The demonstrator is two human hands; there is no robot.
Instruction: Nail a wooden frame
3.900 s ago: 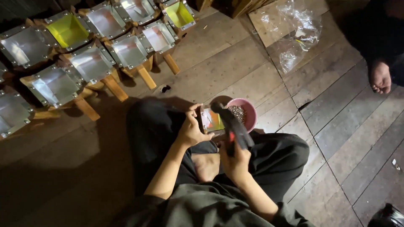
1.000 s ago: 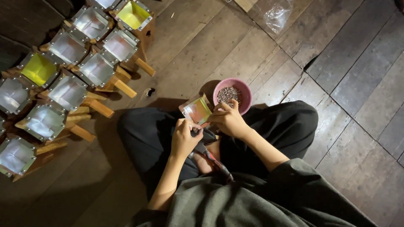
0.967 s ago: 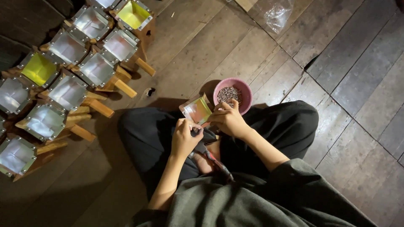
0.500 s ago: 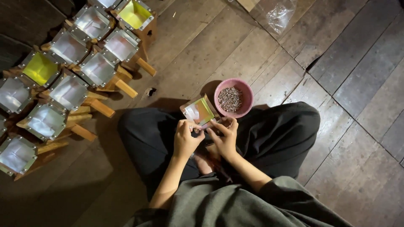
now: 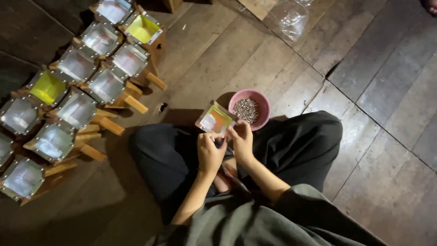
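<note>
I sit cross-legged on a wooden plank floor. My left hand [image 5: 210, 152] and my right hand [image 5: 241, 139] are close together over my lap, both gripping the near edge of a small square framed panel [image 5: 215, 120] with a shiny yellow-green face. A pink bowl [image 5: 250, 108] filled with small grey pieces stands on the floor just beyond my right hand. Whether my right fingers pinch one of those pieces is too small to tell.
Several similar square panels on wooden handles [image 5: 77, 95] lie in rows on the floor at the left, most silver, two yellow. A clear plastic bag [image 5: 291, 20] lies at the far top. Another person's foot [image 5: 430, 5] shows at the top right corner.
My right hand has drawn back from the pink bowl to the panel beside my left hand. The dark tool held some seconds ago is no longer in my hands.
</note>
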